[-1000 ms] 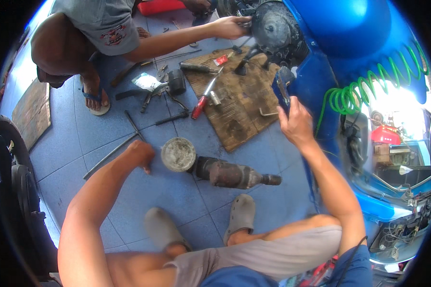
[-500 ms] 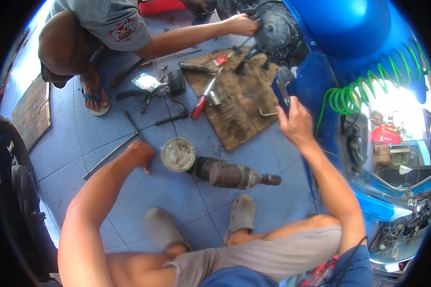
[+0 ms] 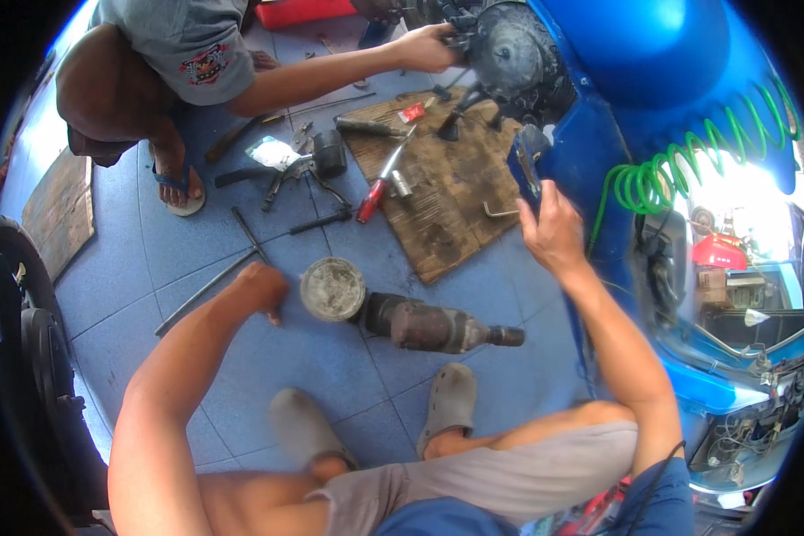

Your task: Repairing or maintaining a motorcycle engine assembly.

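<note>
Well left of the wooden board (image 3: 442,228), past bare blue floor tiles (image 3: 112,277), dark vehicle parts (image 3: 40,330) along the rim. Lower left of the board, left hand (image 3: 261,288) half curled, fingers drooping, over the ends of 2 thin metal rods (image 3: 207,291); cannot tell whether gripped. Just below the board, a round grey piece (image 3: 332,288) and a dark bottle-shaped tool (image 3: 438,326), with a strip of floor between. At the board's right edge, right hand (image 3: 554,230) raised, closed around the lower end of a dark blue-and-metal part (image 3: 525,161). Right of the board, blue bodywork (image 3: 603,161), leaving little room.
</note>
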